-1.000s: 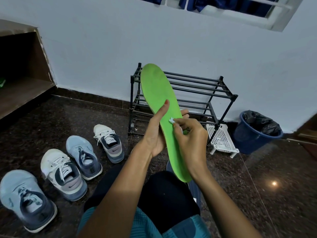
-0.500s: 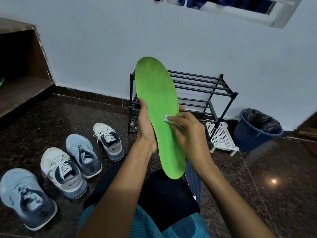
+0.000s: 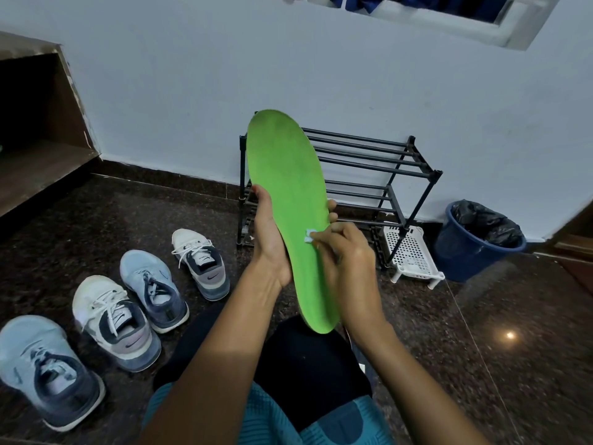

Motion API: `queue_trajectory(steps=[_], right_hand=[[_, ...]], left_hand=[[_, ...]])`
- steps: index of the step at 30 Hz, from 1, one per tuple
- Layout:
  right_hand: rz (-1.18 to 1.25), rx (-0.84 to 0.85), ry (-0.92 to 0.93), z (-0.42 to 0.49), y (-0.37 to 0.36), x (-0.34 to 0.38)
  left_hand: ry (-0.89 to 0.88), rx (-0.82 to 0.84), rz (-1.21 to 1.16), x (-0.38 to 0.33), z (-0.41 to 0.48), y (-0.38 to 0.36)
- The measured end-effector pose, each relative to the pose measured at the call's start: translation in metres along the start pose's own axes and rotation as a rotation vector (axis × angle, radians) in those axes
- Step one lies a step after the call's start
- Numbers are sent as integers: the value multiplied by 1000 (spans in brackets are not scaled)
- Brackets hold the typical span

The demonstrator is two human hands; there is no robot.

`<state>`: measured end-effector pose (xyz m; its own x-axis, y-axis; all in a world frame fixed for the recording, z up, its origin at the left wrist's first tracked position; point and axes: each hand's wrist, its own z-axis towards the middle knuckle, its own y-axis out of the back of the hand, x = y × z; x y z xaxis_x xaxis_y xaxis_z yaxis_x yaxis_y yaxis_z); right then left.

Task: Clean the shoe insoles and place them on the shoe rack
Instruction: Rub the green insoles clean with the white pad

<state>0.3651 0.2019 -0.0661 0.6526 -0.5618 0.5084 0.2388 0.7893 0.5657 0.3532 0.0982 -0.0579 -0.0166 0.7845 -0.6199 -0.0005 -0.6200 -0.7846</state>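
Observation:
A long green insole (image 3: pixel 288 187) stands nearly upright in front of me, toe end up. My left hand (image 3: pixel 269 242) grips it from behind at mid-length, thumb on its left edge and fingertips showing past its right edge. My right hand (image 3: pixel 346 261) pinches a small white wipe (image 3: pixel 309 236) and presses it against the insole's face. Behind the insole stands a black metal shoe rack (image 3: pixel 378 168) against the wall, its bars bare.
Several grey-blue and white sneakers (image 3: pixel 128 309) lie on the dark stone floor at left. A small white perforated plastic stand (image 3: pixel 410 252) sits under the rack's right end. A blue bin (image 3: pixel 475 242) with a black liner is at right. A wooden step is far left.
The insole has turned more face-on to me and risen a little. My left thumb moved from its face to its left edge. The wipe has slid slightly down and right.

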Motion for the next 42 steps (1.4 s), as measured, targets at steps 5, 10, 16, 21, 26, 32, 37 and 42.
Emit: queue_trajectory(steps=[5,10,16,21,26,32,37,42], right_hand=[[66,5,-24,-5,-5,3],[126,46,-16,-17,-1,8],[2,-8,-32,4,-1,2],[90,-19,-18,-3,-4,7],[148,21,-10,-18,-3,12],[-24,-47,-11,10,-4,4],[21,-21,-34,9,-8,5],[137,49,-28,-6,-5,15]], left_hand=[[-36,-54,-24,0,0,1],[-45,-60,-42,-2,0,1],[-3,-68,1,0,-2,-2],[-41,-60,-37,-2,-1,1],[-62,-33,-59,-3,0,1],[-23,-56,33,1,-1,-2],[-62,-59,20,0,0,0],[-103,-30,-71,-4,1,-1]])
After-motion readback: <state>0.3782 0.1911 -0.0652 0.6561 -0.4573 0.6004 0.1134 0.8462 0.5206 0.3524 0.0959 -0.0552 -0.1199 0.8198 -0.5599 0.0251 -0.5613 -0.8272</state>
